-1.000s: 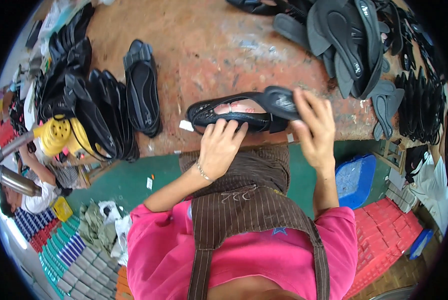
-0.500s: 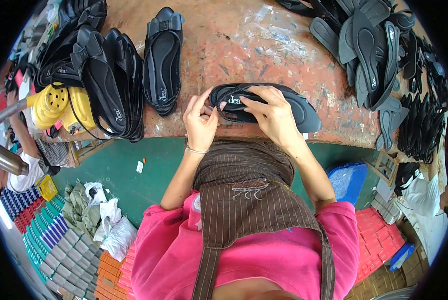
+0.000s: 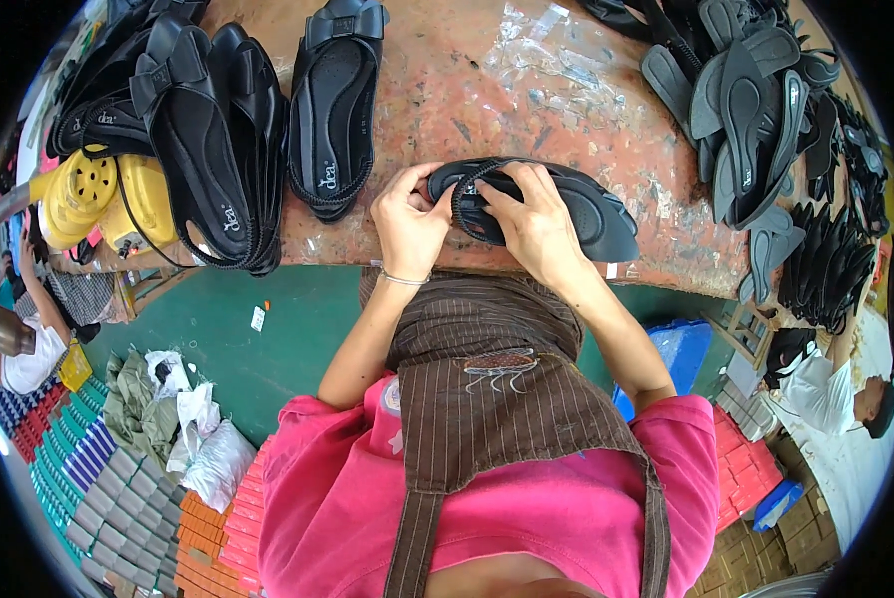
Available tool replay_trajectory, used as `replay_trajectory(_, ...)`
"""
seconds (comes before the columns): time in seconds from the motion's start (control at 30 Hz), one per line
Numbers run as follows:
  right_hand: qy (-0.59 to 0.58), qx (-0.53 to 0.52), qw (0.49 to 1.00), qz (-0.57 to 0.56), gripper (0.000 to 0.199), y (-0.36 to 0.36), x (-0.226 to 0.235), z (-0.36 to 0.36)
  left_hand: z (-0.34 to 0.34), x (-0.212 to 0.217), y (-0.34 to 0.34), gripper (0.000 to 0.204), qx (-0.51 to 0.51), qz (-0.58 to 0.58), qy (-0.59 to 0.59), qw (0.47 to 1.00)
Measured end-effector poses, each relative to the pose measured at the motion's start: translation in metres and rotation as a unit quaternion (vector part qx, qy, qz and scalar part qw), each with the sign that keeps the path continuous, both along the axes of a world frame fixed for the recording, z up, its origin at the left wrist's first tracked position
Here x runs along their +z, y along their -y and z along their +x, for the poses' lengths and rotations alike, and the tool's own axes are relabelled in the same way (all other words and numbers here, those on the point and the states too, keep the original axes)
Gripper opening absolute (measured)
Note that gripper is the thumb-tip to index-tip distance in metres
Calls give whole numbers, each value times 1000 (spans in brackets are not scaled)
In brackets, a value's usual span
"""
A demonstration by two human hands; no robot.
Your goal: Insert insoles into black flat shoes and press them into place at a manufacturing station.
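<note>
A black flat shoe (image 3: 606, 221) lies crosswise at the table's near edge, its toe to the right and its heel to the left. My left hand (image 3: 412, 227) is closed at the heel end, thumb and fingers pinching the rim by the braided strap. My right hand (image 3: 542, 224) grips the middle of the shoe, its thumb down on the insole and its fingers over the far side. Part of the insole and the far side are hidden under my fingers. Beyond my left hand stands another black flat with a bow (image 3: 335, 120), toe pointing away.
Black bow flats (image 3: 193, 149) crowd the table's left side beside yellow clogs (image 3: 78, 199). Grey insoles and black shoe parts (image 3: 741, 120) are heaped at the right. Below are a blue bin (image 3: 678, 354), white sacks (image 3: 218, 463) and stacked boxes (image 3: 118, 498). Other people are at both sides.
The shoe has tipped a little under my hands, and my left thumb has closed in on the heel rim. My right fingers have shifted slightly toward the heel. The whole view has moved a little.
</note>
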State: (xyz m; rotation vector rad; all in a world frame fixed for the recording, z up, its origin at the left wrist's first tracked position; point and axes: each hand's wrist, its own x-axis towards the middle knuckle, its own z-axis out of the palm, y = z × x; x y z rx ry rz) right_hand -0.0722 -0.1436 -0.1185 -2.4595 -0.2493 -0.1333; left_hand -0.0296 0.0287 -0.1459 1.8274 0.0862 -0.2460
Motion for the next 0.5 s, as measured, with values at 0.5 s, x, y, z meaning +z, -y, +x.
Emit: replay_trajectory(0.5,-23,-29,980,-197,45,-4,11,-32,18,3,-1,19,-44,78,36,995)
